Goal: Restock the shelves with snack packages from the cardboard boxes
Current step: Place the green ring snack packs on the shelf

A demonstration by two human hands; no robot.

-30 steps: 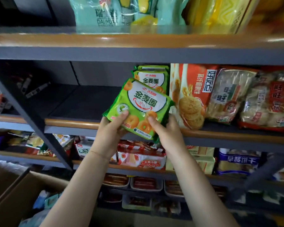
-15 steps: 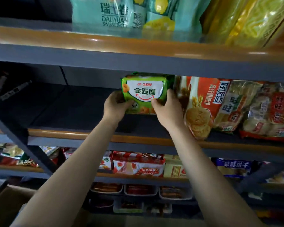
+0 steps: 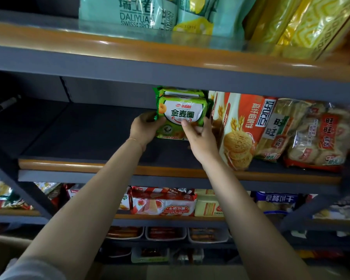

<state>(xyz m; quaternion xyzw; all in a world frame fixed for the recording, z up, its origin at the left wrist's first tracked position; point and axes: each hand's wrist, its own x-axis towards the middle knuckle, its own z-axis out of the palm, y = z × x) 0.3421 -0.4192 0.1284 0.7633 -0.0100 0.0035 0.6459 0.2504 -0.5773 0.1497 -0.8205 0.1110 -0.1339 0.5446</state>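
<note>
On the middle shelf [image 3: 109, 126], the left hand [image 3: 143, 128] and right hand [image 3: 198, 138] gripped an upright green pack [image 3: 182, 112] beside the orange pack [image 3: 245, 126].

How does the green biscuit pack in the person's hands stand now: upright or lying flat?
Upright. The green biscuit pack stands on edge on the middle shelf, label facing out, left hand and right hand holding its sides.

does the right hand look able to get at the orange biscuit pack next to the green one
Probably yes. The right hand is on the green pack, and the orange biscuit pack stands directly beside it, front uncovered, nothing between them. The hand would have to let go first.
</note>
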